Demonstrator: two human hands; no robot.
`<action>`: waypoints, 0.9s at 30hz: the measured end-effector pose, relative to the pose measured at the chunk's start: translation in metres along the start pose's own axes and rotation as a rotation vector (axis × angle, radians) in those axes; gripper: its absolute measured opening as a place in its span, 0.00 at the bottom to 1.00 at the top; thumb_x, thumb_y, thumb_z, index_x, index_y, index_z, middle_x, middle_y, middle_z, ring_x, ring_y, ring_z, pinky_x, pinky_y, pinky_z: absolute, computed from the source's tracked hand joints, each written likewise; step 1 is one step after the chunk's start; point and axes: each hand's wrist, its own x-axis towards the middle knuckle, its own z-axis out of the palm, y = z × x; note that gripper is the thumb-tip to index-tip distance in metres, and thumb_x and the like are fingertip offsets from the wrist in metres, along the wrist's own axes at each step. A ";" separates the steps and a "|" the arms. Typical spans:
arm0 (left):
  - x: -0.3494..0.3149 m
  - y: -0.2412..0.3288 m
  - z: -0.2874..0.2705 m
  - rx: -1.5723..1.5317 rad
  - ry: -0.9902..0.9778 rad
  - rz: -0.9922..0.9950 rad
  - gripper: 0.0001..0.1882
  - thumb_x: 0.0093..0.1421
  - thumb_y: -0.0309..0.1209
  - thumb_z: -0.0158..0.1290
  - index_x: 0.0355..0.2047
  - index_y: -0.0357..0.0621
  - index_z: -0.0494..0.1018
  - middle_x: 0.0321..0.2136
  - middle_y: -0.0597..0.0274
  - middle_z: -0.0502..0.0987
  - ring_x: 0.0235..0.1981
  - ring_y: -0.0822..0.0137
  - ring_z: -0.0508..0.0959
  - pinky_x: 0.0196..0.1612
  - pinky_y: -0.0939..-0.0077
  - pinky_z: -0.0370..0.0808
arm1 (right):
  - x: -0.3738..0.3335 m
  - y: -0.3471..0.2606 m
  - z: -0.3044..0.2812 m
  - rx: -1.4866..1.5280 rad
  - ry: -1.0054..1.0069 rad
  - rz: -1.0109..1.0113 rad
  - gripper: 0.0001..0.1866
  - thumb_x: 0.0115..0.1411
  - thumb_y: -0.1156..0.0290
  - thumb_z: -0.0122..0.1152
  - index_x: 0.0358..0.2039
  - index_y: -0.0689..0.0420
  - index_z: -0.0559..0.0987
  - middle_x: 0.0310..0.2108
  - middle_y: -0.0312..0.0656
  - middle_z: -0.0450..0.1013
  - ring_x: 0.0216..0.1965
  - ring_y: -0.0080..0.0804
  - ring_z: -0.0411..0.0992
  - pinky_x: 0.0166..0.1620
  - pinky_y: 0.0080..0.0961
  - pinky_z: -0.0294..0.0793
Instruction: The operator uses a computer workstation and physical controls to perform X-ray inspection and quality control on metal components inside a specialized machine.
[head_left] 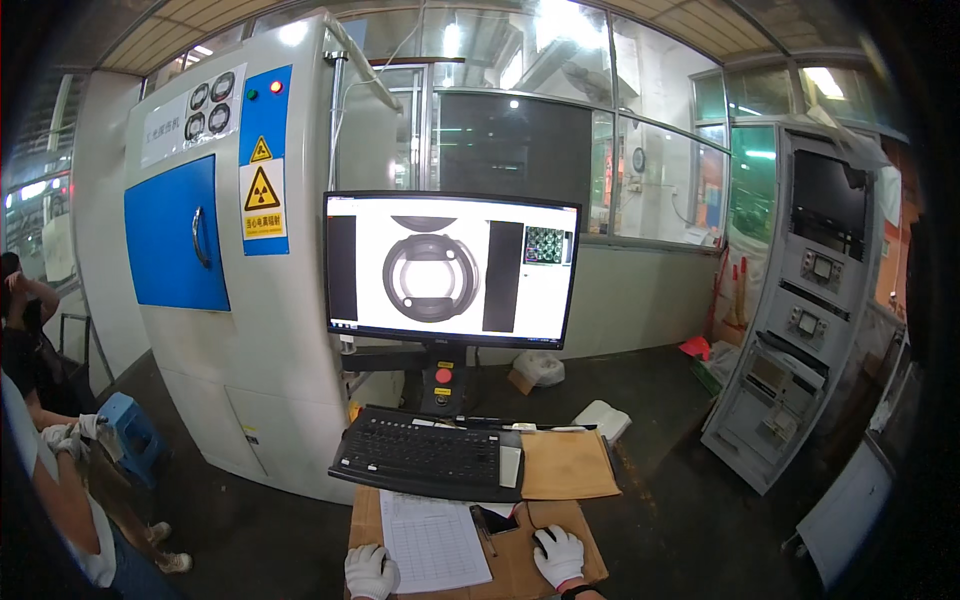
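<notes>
My left hand (371, 573), in a white knitted glove, rests on the cardboard-covered desktop (580, 520) at the left edge of a printed form (432, 545). Its fingers lie down, with nothing seen in them. My right hand (558, 556), gloved in white too, is closed over a dark computer mouse (541, 541), mostly hidden beneath the palm. Between the hands are a dark phone-like object (497, 519) and a pen (490, 545). A black keyboard (420, 452) sits behind the form. On the monitor (450, 270) above it is a grey X-ray-like picture of a round ring-shaped part.
A brown envelope (568, 464) lies right of the keyboard. A red button (442, 377) is below the monitor. Left stands a large cabinet (290, 400) with a blue door (177, 235). A co-worker with gloved hands (75, 435) is near a blue stool (130, 440). Right is an equipment rack (790, 330).
</notes>
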 end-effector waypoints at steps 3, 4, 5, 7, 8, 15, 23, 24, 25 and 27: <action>0.003 0.004 -0.005 -0.004 -0.022 -0.005 0.13 0.55 0.31 0.58 0.41 0.44 0.79 0.44 0.52 0.80 0.48 0.47 0.77 0.56 0.52 0.72 | -0.001 0.001 0.000 0.007 -0.006 0.005 0.21 0.54 0.58 0.66 0.50 0.41 0.81 0.53 0.42 0.74 0.45 0.50 0.74 0.48 0.49 0.73; 0.004 0.005 -0.007 -0.005 -0.039 -0.012 0.13 0.55 0.32 0.58 0.41 0.44 0.79 0.44 0.52 0.80 0.48 0.47 0.77 0.56 0.52 0.72 | -0.001 0.001 0.001 0.011 -0.010 0.002 0.21 0.54 0.57 0.66 0.50 0.40 0.81 0.53 0.42 0.74 0.45 0.50 0.74 0.48 0.49 0.73; 0.005 0.006 -0.009 -0.007 -0.055 -0.018 0.13 0.55 0.32 0.58 0.41 0.43 0.79 0.45 0.51 0.80 0.49 0.47 0.77 0.57 0.52 0.72 | -0.001 0.001 0.002 0.015 -0.013 0.000 0.21 0.54 0.57 0.66 0.50 0.40 0.81 0.53 0.42 0.74 0.45 0.50 0.74 0.48 0.49 0.74; 0.003 0.005 -0.009 -0.006 -0.060 -0.016 0.13 0.56 0.32 0.58 0.42 0.43 0.79 0.45 0.51 0.81 0.50 0.47 0.77 0.57 0.52 0.72 | -0.001 0.000 0.002 0.012 0.004 -0.004 0.21 0.55 0.57 0.66 0.50 0.40 0.81 0.53 0.42 0.74 0.45 0.50 0.75 0.48 0.49 0.74; 0.002 0.005 -0.008 -0.001 -0.062 -0.021 0.14 0.56 0.32 0.58 0.42 0.43 0.79 0.46 0.51 0.81 0.50 0.47 0.77 0.58 0.52 0.72 | -0.001 0.000 0.001 0.013 0.020 -0.016 0.21 0.55 0.57 0.66 0.51 0.40 0.81 0.53 0.42 0.75 0.45 0.50 0.75 0.48 0.48 0.74; -0.004 -0.005 0.000 0.018 -0.088 -0.026 0.14 0.57 0.33 0.59 0.43 0.43 0.80 0.47 0.50 0.81 0.51 0.47 0.77 0.58 0.51 0.72 | 0.000 -0.002 -0.002 -0.010 0.010 -0.015 0.21 0.55 0.57 0.66 0.51 0.40 0.81 0.53 0.42 0.75 0.45 0.49 0.75 0.49 0.48 0.74; -0.004 -0.005 0.001 0.014 -0.066 -0.023 0.15 0.57 0.33 0.59 0.44 0.44 0.79 0.47 0.51 0.81 0.51 0.47 0.77 0.58 0.51 0.72 | 0.001 -0.001 0.002 0.007 -0.006 0.013 0.25 0.53 0.57 0.67 0.54 0.43 0.80 0.54 0.43 0.74 0.46 0.49 0.75 0.49 0.48 0.74; -0.005 -0.005 0.001 0.014 -0.064 -0.023 0.15 0.57 0.33 0.59 0.44 0.44 0.79 0.47 0.51 0.81 0.51 0.47 0.77 0.58 0.51 0.72 | 0.000 -0.001 0.001 0.008 -0.004 0.012 0.25 0.53 0.57 0.67 0.54 0.43 0.80 0.54 0.43 0.74 0.46 0.49 0.75 0.49 0.48 0.74; -0.006 -0.007 0.002 0.016 -0.070 -0.024 0.15 0.57 0.33 0.59 0.44 0.44 0.79 0.47 0.51 0.81 0.52 0.47 0.77 0.59 0.51 0.72 | -0.001 -0.001 0.001 0.006 -0.007 0.012 0.26 0.53 0.57 0.67 0.54 0.43 0.79 0.55 0.43 0.74 0.46 0.49 0.75 0.49 0.48 0.74; -0.006 -0.008 0.004 0.018 -0.115 -0.049 0.16 0.56 0.33 0.59 0.45 0.44 0.80 0.48 0.51 0.81 0.53 0.48 0.77 0.60 0.52 0.71 | -0.001 -0.001 0.001 0.005 -0.011 0.011 0.26 0.53 0.56 0.67 0.55 0.43 0.79 0.55 0.43 0.74 0.47 0.49 0.74 0.49 0.48 0.74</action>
